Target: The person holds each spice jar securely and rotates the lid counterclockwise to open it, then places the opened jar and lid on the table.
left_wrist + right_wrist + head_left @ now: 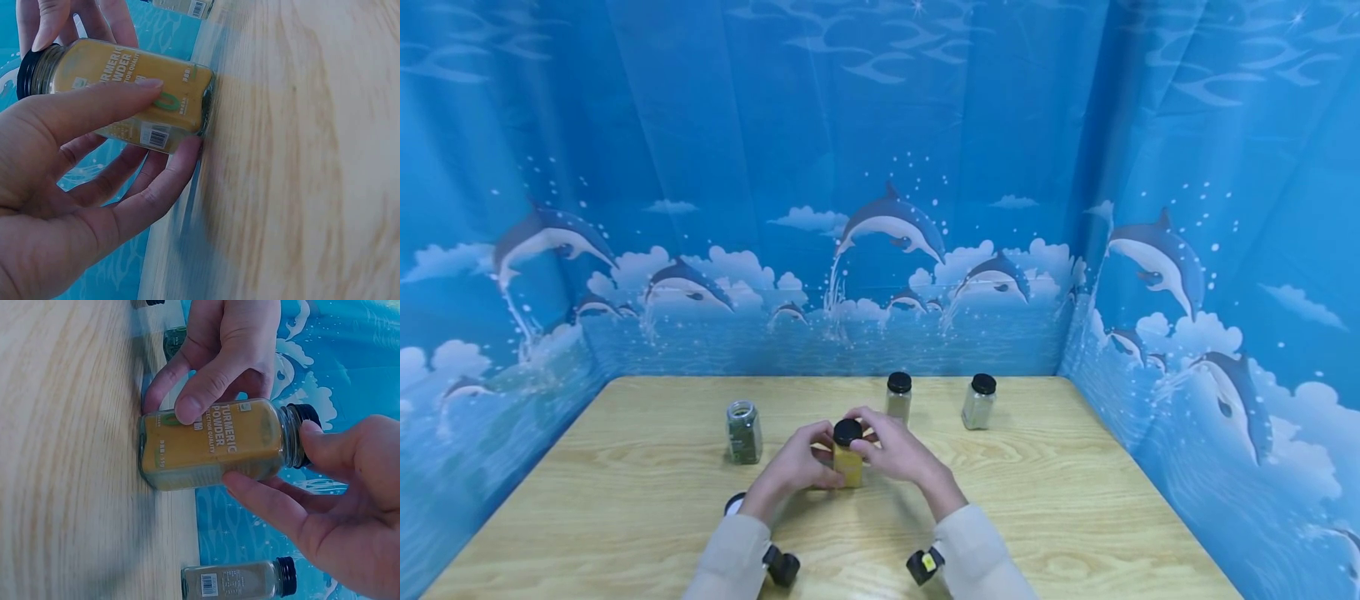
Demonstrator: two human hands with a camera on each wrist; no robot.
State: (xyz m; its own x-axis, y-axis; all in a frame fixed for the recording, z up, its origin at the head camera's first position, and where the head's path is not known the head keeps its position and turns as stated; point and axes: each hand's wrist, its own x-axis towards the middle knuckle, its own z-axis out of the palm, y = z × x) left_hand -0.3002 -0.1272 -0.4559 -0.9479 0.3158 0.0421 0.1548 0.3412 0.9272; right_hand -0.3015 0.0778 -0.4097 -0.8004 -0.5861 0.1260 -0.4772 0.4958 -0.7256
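A glass jar of turmeric powder [848, 469] stands upright on the table, with its black lid [847, 431] on. My left hand [801, 461] grips the jar's body, thumb across the label and fingers on the far side. On the other side is my right hand [901, 451], its thumb against the lid's edge in the right wrist view [356, 506] and its fingers round the lid and upper jar. The yellow label [219, 431] reads "TURMERIC POWDER". Whether the lid is turning cannot be seen.
An uncovered jar of green flakes [744, 435] stands to the left. Partly behind my left wrist lies a loose black-rimmed lid [734, 504], white inside. Two black-lidded jars, one brownish [898, 400] and one pale [979, 403], stand at the back right. A dolphin-print curtain [880, 333] borders the wooden table [1060, 500].
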